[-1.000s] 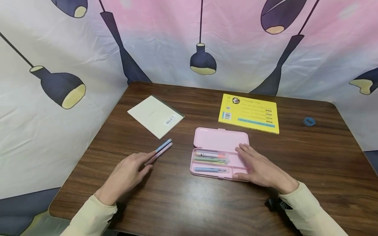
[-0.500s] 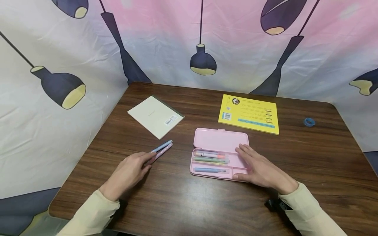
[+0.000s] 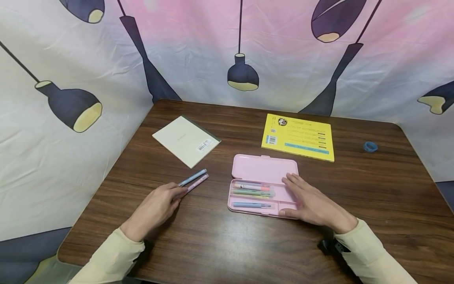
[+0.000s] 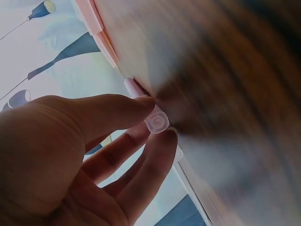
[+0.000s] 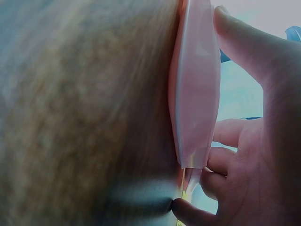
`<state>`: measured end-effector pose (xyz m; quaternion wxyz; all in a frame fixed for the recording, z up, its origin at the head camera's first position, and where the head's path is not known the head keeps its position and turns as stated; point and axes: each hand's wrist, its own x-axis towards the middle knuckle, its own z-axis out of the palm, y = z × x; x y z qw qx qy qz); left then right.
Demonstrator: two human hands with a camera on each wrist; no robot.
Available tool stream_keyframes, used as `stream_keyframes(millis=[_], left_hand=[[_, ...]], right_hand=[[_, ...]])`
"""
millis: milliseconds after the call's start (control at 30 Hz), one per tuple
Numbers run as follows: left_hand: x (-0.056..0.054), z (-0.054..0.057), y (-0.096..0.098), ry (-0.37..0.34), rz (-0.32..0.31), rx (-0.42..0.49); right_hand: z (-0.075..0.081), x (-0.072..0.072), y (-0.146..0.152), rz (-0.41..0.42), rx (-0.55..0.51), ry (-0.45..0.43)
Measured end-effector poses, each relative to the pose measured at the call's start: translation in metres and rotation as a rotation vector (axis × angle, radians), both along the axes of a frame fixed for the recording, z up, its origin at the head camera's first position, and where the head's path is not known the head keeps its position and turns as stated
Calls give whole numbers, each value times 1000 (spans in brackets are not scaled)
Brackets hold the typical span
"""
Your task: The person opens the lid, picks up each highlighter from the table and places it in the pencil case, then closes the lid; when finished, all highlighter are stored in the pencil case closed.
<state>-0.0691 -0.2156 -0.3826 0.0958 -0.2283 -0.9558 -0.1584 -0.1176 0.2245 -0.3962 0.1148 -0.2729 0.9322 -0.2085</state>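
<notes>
My left hand (image 3: 156, 209) pinches a pink pen (image 3: 198, 182) at its near end, low over the table. The left wrist view shows thumb and fingertips around the pen's clear round end (image 4: 157, 122). Alongside, a blue pen (image 3: 192, 177) lies partly behind the fingers. Over the right end of an opened pink pencil case (image 3: 264, 167) rests my right hand (image 3: 315, 205), fingers extended toward the lid and thumb by the front edge. Inside the case are several pens, including a blue pen (image 3: 252, 205) in the front compartment. In the right wrist view, thumb and fingers touch the case (image 5: 197, 84).
A cream notebook (image 3: 186, 140) lies at the back left of the wooden table (image 3: 220, 244). Behind the case sits a yellow book (image 3: 298, 136), and a blue tape roll (image 3: 370, 146) is farther right. A patterned cloth (image 3: 198, 47) hangs behind the table.
My left hand has shifted slightly right and its hold has moved to the pink pen. The two pens have spread a little apart. My right hand stays on the pencil case.
</notes>
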Motion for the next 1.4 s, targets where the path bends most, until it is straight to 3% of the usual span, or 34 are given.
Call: stream_keyframes(millis=[733, 1200, 1400], left_hand=[[-1, 0, 4, 46, -36, 42], [-8, 7, 32, 101, -127, 73], [-13, 12, 53, 91, -232, 54]], right_hand=[[0, -1, 0, -4, 9, -5], [0, -1, 1, -8, 0, -4], [0, -1, 0, -10, 6, -8]])
